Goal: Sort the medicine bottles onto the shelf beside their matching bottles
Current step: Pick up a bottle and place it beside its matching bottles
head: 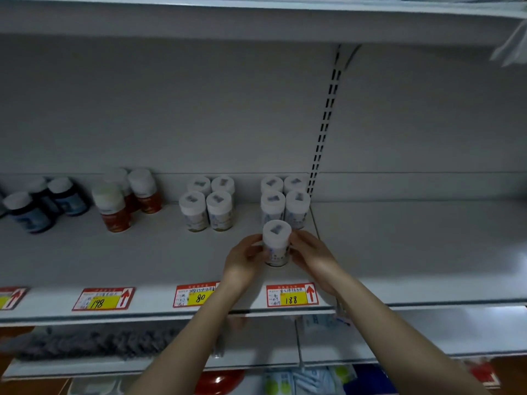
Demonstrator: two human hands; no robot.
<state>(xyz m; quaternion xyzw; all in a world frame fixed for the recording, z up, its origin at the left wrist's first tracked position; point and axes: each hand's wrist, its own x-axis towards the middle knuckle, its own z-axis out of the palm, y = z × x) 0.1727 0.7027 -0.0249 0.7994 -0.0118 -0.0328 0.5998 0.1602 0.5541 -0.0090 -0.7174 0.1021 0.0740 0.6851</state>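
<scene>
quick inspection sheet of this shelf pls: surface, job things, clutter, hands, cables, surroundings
surface: white shelf, price tags along its front edge
job's things: held white bottle in front of a group of four matching white bottles; second white group to its left, then orange-labelled bottles and dark blue bottles
clutter: nothing seen on this shelf
hands: left hand and right hand grip the held bottle from either side
cables: nothing seen
surroundings: slotted upright on the back panel, upper shelf above, blurred packets on the lower shelves
</scene>
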